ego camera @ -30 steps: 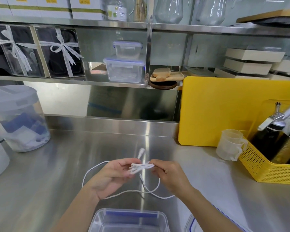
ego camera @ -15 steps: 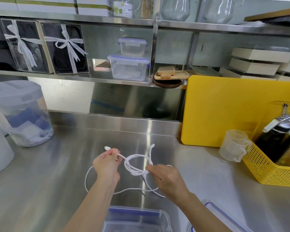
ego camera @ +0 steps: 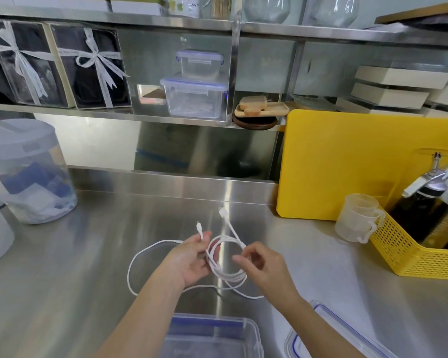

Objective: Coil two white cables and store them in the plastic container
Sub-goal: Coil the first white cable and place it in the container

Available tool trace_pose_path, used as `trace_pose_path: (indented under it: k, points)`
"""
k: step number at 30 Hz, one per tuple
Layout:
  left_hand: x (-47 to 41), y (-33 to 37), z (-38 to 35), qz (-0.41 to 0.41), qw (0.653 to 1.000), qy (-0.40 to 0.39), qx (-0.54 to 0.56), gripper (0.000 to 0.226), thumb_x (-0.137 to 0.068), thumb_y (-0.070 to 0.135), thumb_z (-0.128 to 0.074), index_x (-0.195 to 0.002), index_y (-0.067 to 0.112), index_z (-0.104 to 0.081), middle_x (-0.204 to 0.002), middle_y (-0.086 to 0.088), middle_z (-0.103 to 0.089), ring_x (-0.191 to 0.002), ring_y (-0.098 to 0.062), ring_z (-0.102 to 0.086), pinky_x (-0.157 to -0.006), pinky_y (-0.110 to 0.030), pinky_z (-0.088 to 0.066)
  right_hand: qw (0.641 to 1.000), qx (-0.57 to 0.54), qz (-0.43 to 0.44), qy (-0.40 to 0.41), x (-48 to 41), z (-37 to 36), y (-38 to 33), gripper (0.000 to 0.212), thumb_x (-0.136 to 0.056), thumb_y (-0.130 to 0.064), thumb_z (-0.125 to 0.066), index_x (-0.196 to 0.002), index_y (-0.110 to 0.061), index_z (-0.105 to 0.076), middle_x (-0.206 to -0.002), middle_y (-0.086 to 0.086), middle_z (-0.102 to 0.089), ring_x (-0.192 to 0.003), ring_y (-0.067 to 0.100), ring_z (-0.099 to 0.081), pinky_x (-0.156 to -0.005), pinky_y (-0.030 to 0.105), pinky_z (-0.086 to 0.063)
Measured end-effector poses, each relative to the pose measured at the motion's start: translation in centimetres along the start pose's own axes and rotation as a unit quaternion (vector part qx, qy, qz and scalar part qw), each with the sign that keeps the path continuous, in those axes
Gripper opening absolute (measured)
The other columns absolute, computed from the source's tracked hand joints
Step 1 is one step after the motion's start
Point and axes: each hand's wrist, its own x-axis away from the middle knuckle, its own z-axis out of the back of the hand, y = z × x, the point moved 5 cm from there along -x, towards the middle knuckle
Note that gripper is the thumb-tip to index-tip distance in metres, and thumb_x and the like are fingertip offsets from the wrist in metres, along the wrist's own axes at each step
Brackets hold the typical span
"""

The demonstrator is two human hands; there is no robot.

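A white cable (ego camera: pixel 219 262) hangs as a small coil of several loops between my hands above the steel counter. My left hand (ego camera: pixel 189 259) grips the coil's left side, with one plug end sticking up past its fingers. My right hand (ego camera: pixel 261 264) pinches the coil's right side, where the other plug end points up and back. A second white cable (ego camera: pixel 140 257) lies loose on the counter in a wide loop under and left of my hands. The clear plastic container (ego camera: pixel 212 334) stands open at the near edge, and my left forearm partly hides it.
The container's blue-edged lid (ego camera: pixel 329 334) lies to its right. A yellow cutting board (ego camera: pixel 352 161) leans at the back right, beside measuring cups (ego camera: pixel 357 218) and a yellow basket (ego camera: pixel 409 251) with bottles. A lidded tub (ego camera: pixel 23 171) stands at the left. Shelves run above the counter.
My left hand has come back toward my right hand, and the cable now forms a rounder coil between them. The view has tilted slightly down.
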Motion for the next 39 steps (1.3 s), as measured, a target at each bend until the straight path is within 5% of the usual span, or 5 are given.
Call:
trace_pose_path:
  k: [6,11,20,27,39]
  points:
    - [1.0,1.3,-1.4,-0.105,0.988,0.015,-0.115,0.012,-0.089,0.007,-0.058,-0.083,0.008,-0.068,-0.069,-0.009,-0.068,-0.063,-0.020,-0.063,-0.055,-0.025,-0.052,0.957,0.282,0.060,0.026,-0.5,-0.8,-1.2,0.058,-0.084,-0.012,-0.064,-0.136,-0.020,-0.040,-0.080,0.012,-0.068,-0.057,0.024,-0.059,-0.055,0.032,-0.052]
    - [2.0,1.6,-3.1,-0.202,0.946,0.006,-0.255,0.025,-0.092,0.007,-0.053,-0.074,0.002,-0.069,-0.064,-0.009,-0.057,-0.061,-0.017,-0.051,-0.060,-0.025,-0.042,0.904,0.398,0.129,0.092,-0.1,-0.9,-2.5,0.077,-0.026,-0.008,-0.094,-0.098,-0.001,-0.069,-0.079,0.009,-0.073,-0.037,0.017,-0.058,-0.030,0.019,-0.041]
    - [2.4,0.8,-3.9,-0.312,0.775,-0.019,-0.549,0.016,-0.087,0.003,-0.046,-0.090,0.015,-0.057,-0.098,0.000,-0.054,-0.101,-0.022,-0.051,-0.083,-0.022,-0.040,0.977,0.208,0.004,-0.038,-1.4,-0.6,-0.3,0.018,-0.089,-0.012,-0.050,-0.092,-0.006,-0.066,-0.083,0.011,-0.066,-0.074,0.027,-0.058,-0.066,0.035,-0.044]
    - [1.9,0.0,-3.6,-0.249,0.824,-0.091,-0.500,0.014,-0.094,0.017,-0.047,-0.082,0.025,-0.045,-0.084,-0.003,-0.062,-0.081,-0.018,-0.061,-0.081,-0.039,-0.048,0.991,-0.097,-0.064,-0.064,-1.3,0.3,1.3,0.033,-0.077,0.001,-0.053,-0.075,-0.027,-0.069,-0.061,-0.006,-0.062,-0.054,0.007,-0.055,-0.057,0.026,-0.049]
    - [1.8,-0.2,-2.0,-0.144,0.939,-0.138,-0.279,0.019,-0.086,0.001,-0.060,-0.071,0.008,-0.070,-0.066,-0.011,-0.074,-0.063,-0.023,-0.072,-0.054,-0.024,-0.054,0.858,0.383,0.342,-0.017,-0.6,-0.9,-2.5,0.025,-0.063,-0.025,-0.082,-0.079,-0.021,-0.063,-0.075,0.000,-0.061,-0.063,0.017,-0.053,-0.050,0.024,-0.043]
